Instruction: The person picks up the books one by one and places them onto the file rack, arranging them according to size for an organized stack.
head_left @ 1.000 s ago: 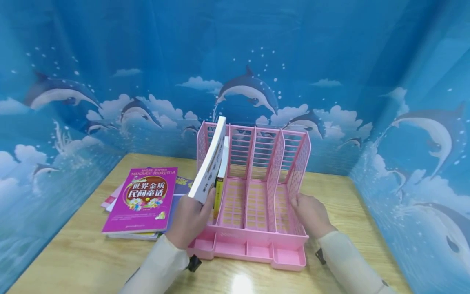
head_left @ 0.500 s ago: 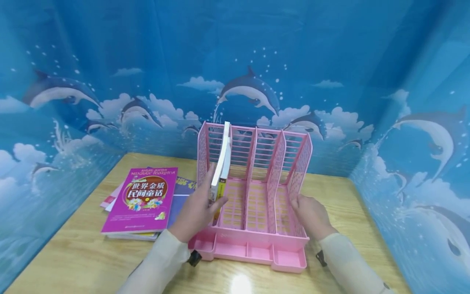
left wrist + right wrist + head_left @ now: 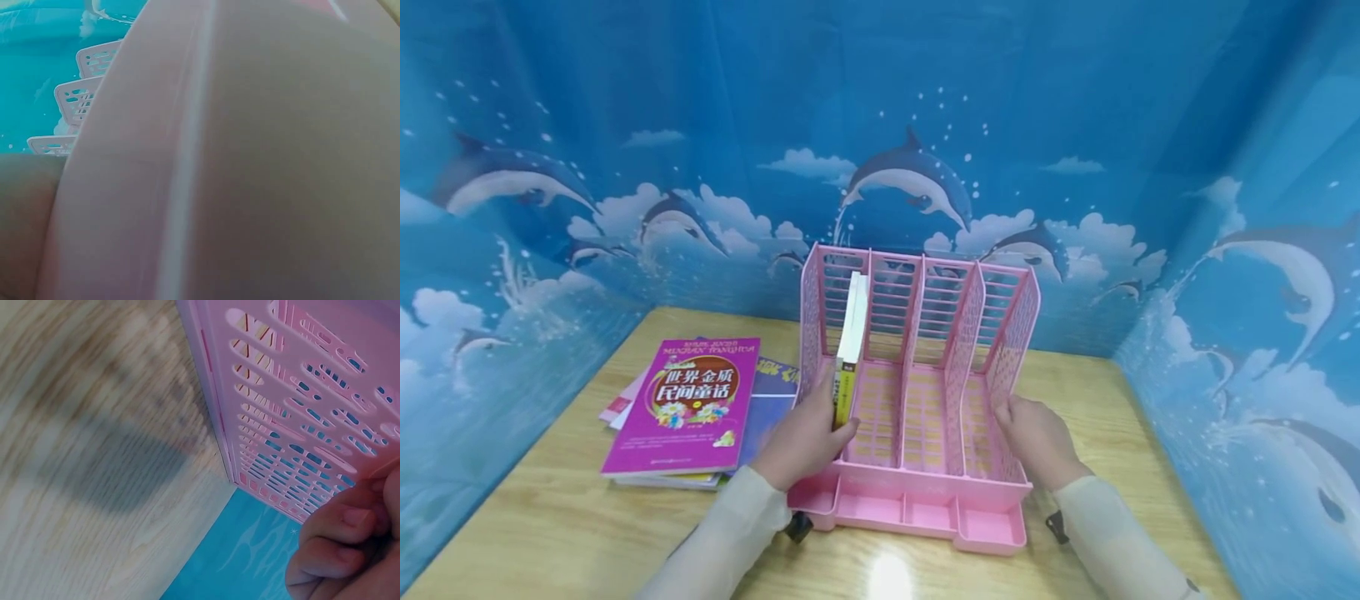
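A pink plastic book rack (image 3: 925,481) with upright dividers stands on the table. Two slim books stand upright in its leftmost compartment: one white-edged (image 3: 853,321), beside a book with a yellow and black spine (image 3: 846,392). My left hand (image 3: 805,437) pinches them low at the front, thumb on the right and fingers on the left, partly hidden. My right hand (image 3: 1037,437) grips the rack's right side wall (image 3: 281,406), its fingers curled in the right wrist view. A blurred pink surface (image 3: 125,187) fills much of the left wrist view.
A purple book (image 3: 688,417) tops a loose pile left of the rack, with a blue book (image 3: 771,404) sticking out beneath. Small trays (image 3: 988,525) run along the rack's front. A blue dolphin-print curtain (image 3: 880,100) surrounds the wooden table (image 3: 535,500).
The white-edged book has gone from tilted and raised to upright and lower beside the yellow-spined one. My left hand has shifted its hold to the books' front. The right hand stays put.
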`<state>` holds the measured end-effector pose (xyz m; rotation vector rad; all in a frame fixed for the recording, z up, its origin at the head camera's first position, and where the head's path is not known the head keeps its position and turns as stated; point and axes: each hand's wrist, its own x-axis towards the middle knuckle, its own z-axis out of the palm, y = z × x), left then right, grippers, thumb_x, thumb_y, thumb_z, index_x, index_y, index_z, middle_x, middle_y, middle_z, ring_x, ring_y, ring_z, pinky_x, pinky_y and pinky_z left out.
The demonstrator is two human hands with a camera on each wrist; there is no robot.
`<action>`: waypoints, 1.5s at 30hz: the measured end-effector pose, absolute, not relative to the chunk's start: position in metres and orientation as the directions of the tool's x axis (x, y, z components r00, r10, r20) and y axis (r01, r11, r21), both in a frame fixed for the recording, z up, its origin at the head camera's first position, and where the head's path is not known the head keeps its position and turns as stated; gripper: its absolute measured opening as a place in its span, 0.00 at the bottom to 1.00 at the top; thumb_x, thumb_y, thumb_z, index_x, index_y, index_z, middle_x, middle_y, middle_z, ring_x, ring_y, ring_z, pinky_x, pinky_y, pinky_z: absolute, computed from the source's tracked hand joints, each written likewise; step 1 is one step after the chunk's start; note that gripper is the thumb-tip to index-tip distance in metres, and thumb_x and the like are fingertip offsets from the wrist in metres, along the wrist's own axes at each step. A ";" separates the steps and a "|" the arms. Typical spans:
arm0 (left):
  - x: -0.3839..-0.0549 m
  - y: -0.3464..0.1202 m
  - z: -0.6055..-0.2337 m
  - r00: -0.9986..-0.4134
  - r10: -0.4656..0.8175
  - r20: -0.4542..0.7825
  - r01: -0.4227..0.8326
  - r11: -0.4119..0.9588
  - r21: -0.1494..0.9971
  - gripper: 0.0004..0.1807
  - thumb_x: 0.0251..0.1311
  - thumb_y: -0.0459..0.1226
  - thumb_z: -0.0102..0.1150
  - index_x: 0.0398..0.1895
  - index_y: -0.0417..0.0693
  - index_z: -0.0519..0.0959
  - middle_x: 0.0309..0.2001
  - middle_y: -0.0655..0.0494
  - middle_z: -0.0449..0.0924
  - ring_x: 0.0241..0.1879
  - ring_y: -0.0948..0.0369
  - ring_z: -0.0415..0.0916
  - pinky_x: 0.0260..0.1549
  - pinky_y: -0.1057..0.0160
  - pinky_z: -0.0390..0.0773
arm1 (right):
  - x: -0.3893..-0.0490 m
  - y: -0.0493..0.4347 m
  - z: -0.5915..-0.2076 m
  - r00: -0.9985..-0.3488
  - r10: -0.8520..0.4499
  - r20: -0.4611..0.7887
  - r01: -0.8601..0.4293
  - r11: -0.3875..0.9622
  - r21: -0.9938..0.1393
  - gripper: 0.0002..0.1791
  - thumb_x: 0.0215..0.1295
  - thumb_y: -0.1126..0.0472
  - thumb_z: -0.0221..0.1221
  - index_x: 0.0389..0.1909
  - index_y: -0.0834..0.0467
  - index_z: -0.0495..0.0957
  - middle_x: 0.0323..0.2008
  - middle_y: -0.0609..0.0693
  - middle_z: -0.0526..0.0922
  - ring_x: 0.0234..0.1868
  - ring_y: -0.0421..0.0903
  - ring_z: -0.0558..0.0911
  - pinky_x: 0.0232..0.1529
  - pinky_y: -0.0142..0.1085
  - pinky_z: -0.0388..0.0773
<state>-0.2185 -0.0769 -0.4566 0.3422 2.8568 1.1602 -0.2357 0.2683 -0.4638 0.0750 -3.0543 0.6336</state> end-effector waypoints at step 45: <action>-0.212 -0.075 -0.457 -0.992 0.104 0.068 0.122 0.701 0.703 0.55 0.62 0.49 0.61 0.84 0.72 0.35 0.54 0.54 0.77 0.15 0.61 0.67 0.10 0.61 0.73 | -0.244 0.264 -0.454 -0.993 -0.112 -0.030 -0.102 0.965 -0.243 0.30 0.84 0.45 0.38 0.19 0.52 0.69 0.17 0.48 0.71 0.20 0.46 0.72 0.26 0.42 0.74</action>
